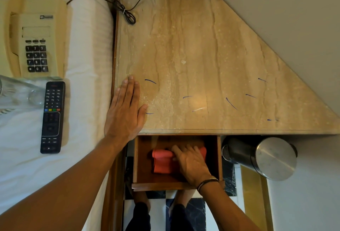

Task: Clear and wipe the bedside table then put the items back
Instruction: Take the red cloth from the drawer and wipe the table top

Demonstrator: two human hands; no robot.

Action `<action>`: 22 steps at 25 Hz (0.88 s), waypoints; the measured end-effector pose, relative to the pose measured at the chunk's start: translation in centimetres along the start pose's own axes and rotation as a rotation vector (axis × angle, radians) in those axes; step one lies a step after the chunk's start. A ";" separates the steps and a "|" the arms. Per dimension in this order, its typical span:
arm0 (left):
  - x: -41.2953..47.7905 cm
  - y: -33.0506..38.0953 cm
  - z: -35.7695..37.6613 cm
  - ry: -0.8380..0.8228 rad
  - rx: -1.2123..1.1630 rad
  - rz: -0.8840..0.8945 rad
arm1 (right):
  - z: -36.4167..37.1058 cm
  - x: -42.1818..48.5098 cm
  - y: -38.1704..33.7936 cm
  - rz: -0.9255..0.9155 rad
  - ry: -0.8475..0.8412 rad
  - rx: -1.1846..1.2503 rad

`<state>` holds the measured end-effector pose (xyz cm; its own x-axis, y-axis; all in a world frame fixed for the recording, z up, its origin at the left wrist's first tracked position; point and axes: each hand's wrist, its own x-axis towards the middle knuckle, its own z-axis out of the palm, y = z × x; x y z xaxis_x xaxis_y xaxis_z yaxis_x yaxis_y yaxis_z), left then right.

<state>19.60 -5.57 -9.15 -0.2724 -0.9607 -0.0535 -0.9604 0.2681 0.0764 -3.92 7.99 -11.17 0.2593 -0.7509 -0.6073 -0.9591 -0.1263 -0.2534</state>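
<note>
- Bedside table (202, 55): stone top wedged between bed (88, 46) and wall, bare of loose items but streaked with blue pen marks (231, 103) and dusty patches, so we judge the clearing done and the wiping not yet begun.
- Red cloth (162, 164): bunched in the open drawer (165, 186) under the top, near for wiping.
- Right hand (191, 160): inside the drawer, fingers curled over the cloth, apparently taking hold of it.
- Left hand (125, 112): flat, fingers straight and together, palm down on the top's left front corner, holding nothing; we read it as a brace.
- Telephone (35, 42), remote (52, 116), glass (20, 94): parked on the bed, close by for return; the telephone's cable (127, 12) trails over the top's rear corner.
- Steel bin (272, 159): on the floor, right of the drawer.
</note>
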 end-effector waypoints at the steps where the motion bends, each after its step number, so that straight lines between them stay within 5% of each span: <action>1: 0.0 -0.1 0.0 0.001 0.004 0.002 | -0.9 -0.6 -0.2 -0.026 0.032 0.003; 8: -0.1 0.0 -0.1 -0.020 0.027 0.004 | -10.4 -5.3 -0.1 -0.136 0.345 0.102; 13: -0.1 -0.1 -0.2 -0.027 0.008 0.004 | -16.9 0.4 1.1 -0.100 0.424 0.059; 16: -0.1 -0.3 -0.1 -0.019 0.036 0.003 | -16.7 5.1 0.9 0.051 0.425 -0.097; 22: 0.0 -0.1 0.0 -0.007 0.013 0.010 | -12.2 7.5 0.6 0.045 0.479 -0.147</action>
<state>19.71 -5.59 -9.13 -0.2826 -0.9574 -0.0599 -0.9582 0.2789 0.0643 -3.96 -5.66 -6.67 0.1685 -0.9668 -0.1923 -0.9830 -0.1503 -0.1054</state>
